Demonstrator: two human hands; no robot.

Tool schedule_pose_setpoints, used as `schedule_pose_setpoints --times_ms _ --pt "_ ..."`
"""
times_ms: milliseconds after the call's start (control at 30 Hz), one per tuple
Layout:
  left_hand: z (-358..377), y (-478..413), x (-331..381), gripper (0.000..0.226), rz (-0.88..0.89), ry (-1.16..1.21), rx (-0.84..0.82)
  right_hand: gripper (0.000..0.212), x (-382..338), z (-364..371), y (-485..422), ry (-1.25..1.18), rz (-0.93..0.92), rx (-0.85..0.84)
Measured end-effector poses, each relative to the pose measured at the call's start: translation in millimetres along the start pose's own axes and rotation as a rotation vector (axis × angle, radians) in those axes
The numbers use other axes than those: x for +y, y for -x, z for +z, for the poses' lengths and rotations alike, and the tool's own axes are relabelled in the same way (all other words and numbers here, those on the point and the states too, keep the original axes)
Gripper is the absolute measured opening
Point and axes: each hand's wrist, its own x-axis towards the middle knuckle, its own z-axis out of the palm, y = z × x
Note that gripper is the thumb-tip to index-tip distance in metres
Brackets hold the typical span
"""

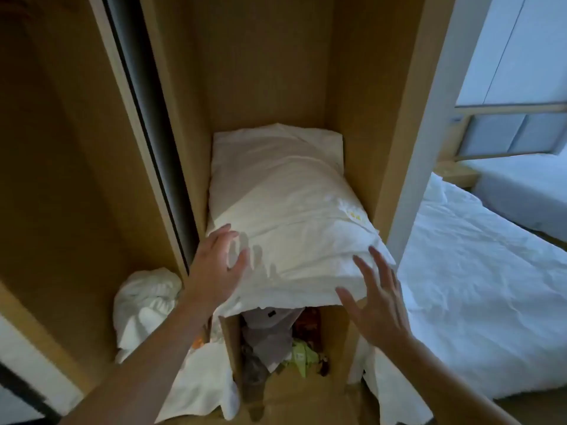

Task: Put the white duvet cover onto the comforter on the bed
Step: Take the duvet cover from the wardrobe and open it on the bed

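Both hands reach forward on bare forearms. The left hand and the right hand have fingers spread and straight.

Bedroom, from where I'm watching the feed

I'm looking straight into a light wood wardrobe with a sliding door pushed to the left. There's folded white bedding on the shelf, a crumpled heap of white linen in the next bay and a jumble of clothes underneath. Just to the right of it is a bed with a wrinkled white sheet, under a frosted window. Looks like someone's home or a rented flat, can't say which.
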Motion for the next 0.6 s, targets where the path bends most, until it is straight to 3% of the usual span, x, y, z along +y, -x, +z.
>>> schedule_pose_setpoints --times_ms 33,100,167,233,367,467,600 --pt "10.3 -20.6 -1.0 0.062 0.040 -0.016 0.016 0.066 -8.4 9.6 -31.4 0.009 -0.094 0.062" --pt "32.5 -50.1 -0.8 0.078 -0.052 -0.094 -0.135 0.074 -21.9 26.9 -90.9 0.037 0.014 0.034" --pt "64.1 -65.2 -6.0 0.091 -0.190 -0.165 -0.307 0.097 -18.6 52.6 -138.0 -0.007 0.343 -0.103" --pt "93.6 -61.0 -18.7 0.099 -0.316 -0.184 -0.326 0.125 -2.2 81.6 -144.3 -0.087 0.671 -0.248" --pt "122.5 -64.6 -25.2 0.096 -0.472 -0.165 -0.121 0.147 20.5 114.3 -144.4 -0.076 0.802 -0.242" --pt "130.6 -56.1 -22.3 0.084 -0.551 -0.122 0.153 0.156 26.7 118.8 -143.8 -0.101 0.858 -0.233" --pt "130.5 -50.8 -20.0 0.081 -0.708 -0.094 0.376 0.140 27.0 121.1 -137.9 -0.152 0.901 -0.182"
